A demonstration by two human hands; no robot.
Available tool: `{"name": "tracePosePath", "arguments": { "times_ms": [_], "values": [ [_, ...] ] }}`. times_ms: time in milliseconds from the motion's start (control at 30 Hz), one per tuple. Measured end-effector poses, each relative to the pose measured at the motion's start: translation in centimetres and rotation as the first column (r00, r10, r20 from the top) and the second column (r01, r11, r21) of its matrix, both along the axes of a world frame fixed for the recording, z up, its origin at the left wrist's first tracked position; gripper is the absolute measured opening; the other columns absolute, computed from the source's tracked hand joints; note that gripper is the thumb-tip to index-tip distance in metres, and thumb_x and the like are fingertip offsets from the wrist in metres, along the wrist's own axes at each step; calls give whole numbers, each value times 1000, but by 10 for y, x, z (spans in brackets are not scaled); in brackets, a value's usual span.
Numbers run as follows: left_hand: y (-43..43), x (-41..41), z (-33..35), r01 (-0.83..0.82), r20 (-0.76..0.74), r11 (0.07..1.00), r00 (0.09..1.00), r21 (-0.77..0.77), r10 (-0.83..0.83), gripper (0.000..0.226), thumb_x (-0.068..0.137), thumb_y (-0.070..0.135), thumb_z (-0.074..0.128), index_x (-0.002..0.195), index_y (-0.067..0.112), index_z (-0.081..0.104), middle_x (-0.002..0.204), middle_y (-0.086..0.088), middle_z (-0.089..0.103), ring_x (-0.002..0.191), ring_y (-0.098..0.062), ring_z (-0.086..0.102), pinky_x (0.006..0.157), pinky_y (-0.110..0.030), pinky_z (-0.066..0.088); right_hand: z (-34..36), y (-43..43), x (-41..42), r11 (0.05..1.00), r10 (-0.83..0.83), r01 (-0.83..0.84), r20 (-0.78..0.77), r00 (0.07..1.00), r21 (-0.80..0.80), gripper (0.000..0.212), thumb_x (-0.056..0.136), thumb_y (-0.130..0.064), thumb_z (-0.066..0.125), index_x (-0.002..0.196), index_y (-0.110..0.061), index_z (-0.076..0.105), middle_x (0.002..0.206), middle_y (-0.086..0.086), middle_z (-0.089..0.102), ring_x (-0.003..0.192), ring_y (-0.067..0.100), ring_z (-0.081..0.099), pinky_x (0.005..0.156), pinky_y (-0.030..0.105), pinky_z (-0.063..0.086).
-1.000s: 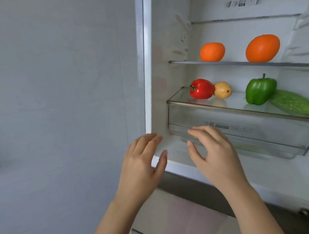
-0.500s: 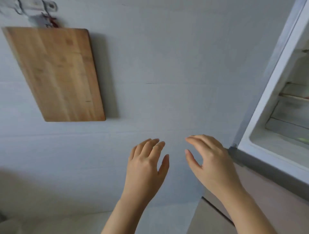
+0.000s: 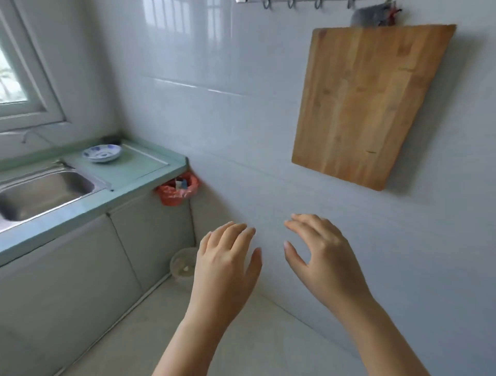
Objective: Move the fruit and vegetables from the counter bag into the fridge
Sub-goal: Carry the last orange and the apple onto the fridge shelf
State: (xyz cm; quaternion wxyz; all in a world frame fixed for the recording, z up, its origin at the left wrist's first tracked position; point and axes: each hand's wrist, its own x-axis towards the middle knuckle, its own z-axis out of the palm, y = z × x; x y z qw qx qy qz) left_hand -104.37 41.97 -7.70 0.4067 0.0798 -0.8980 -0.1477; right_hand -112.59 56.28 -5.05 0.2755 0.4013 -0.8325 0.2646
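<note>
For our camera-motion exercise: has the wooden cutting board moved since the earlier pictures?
No. The cutting board still hangs under the hook rail; only the view turned left.

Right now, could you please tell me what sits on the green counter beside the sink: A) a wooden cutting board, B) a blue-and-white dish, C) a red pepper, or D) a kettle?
B: a blue-and-white dish rests on the green counter beside the steel sink, while the cutting board hangs on the wall.

soft daylight, glare on wall tiles (image 3: 188,40)
</note>
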Motion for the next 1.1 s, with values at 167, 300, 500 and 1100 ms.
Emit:
{"name": "tracePosePath", "arguments": {
  "times_ms": [167, 300, 500, 1100],
  "values": [
    [-84, 33, -9, -253, 1, 967, 967, 14, 253, 27, 80, 28, 49, 98, 14, 63, 101, 0, 67, 103, -19, 53, 89, -30, 34, -11, -113, -4, 964, 266, -265, 35, 963, -29, 37, 80, -31, 46, 99, -9, 68, 102, 7, 68, 92, 24, 63, 84, 33, 44],
    [-143, 42, -7, -422, 39, 906, 906, -15, 422, 31, 82, 31, 48, 101, 13, 65, 105, 0, 67, 103, -22, 56, 91, -32, 36, -15, -194, -11, 900, 436, -434, 46, 899, -46, 38, 78, -32, 46, 98, -9, 68, 101, 7, 68, 93, 25, 63, 84, 42, 50],
    [-212, 60, 5, -667, 102, 744, 738, -31, 667, 35, 82, 32, 46, 101, 11, 67, 104, -2, 68, 101, -26, 62, 89, -37, 40, -10, -302, -16, 752, 658, -658, 70, 750, -25, 39, 78, -33, 46, 101, -9, 68, 104, 6, 67, 97, 26, 62, 87, 49, 47],
    [-368, 238, -38, -962, 165, 247, 264, 118, 950, 40, 81, 34, 45, 105, 11, 66, 107, -4, 68, 104, -24, 61, 93, -42, 41, -47, -553, 148, 330, 920, -944, 219, 325, 14, 40, 77, -35, 46, 100, -11, 68, 103, 6, 67, 92, 29, 63, 85, 45, 49]
  ]
}}
